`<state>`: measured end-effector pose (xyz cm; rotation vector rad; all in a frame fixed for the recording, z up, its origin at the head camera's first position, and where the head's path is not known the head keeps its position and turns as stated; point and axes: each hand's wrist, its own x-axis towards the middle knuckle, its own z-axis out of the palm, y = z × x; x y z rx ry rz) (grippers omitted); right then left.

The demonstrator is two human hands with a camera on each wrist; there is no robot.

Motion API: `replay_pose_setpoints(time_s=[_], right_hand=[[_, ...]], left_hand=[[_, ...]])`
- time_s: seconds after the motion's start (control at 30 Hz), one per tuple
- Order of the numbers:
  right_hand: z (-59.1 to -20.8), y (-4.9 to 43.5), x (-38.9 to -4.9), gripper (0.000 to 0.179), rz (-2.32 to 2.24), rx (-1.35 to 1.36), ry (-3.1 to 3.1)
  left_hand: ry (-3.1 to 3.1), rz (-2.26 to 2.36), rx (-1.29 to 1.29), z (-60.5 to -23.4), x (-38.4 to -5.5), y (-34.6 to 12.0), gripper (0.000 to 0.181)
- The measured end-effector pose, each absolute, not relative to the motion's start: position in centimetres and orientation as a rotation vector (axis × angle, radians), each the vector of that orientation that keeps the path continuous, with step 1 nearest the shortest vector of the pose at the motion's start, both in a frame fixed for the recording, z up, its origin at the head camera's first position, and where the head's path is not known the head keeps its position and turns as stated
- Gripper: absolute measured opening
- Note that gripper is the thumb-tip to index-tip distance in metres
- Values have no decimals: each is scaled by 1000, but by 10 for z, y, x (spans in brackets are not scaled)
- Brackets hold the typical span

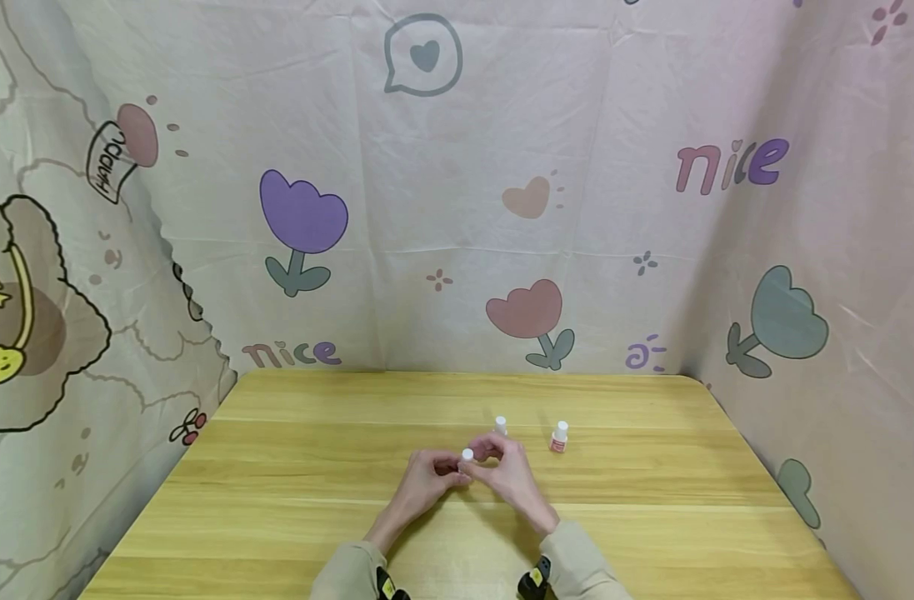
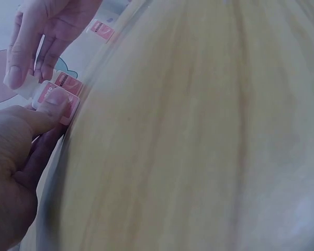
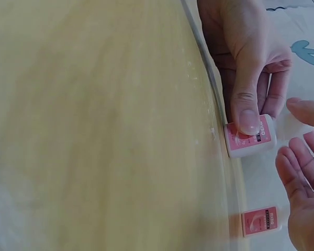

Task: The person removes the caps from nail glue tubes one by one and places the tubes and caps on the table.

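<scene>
A small white bottle (image 3: 238, 146) with a pink label stands upright between my two hands, its white cap (image 1: 467, 455) on top. My left hand (image 1: 428, 477) pinches the bottle's body, the thumb lying flat across the label. From the other side my right hand (image 1: 507, 471) holds the cap, thumb on one side and fingertips on the other, as the left wrist view shows. A second bottle (image 1: 501, 423) of the same kind stands just behind my right hand, partly hidden by it.
A third capped bottle (image 1: 558, 439) stands farther right on the wooden table (image 1: 277, 517). Printed cloth (image 1: 442, 317) hangs behind the table's back edge and along both sides.
</scene>
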<state>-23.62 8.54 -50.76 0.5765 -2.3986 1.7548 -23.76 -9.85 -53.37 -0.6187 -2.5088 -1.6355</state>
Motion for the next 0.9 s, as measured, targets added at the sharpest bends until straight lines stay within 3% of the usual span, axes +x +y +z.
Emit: replay_pose_setpoints(time_s=[0.47, 0.9], right_hand=[[-480, 81, -220, 17, 1701, 629, -2385], [-506, 82, -236, 29, 1678, 515, -2428]], left_hand=[[-2501, -1631, -628, -534, -238, -98, 11], [-2516, -1626, -638, -534, -238, -99, 11]])
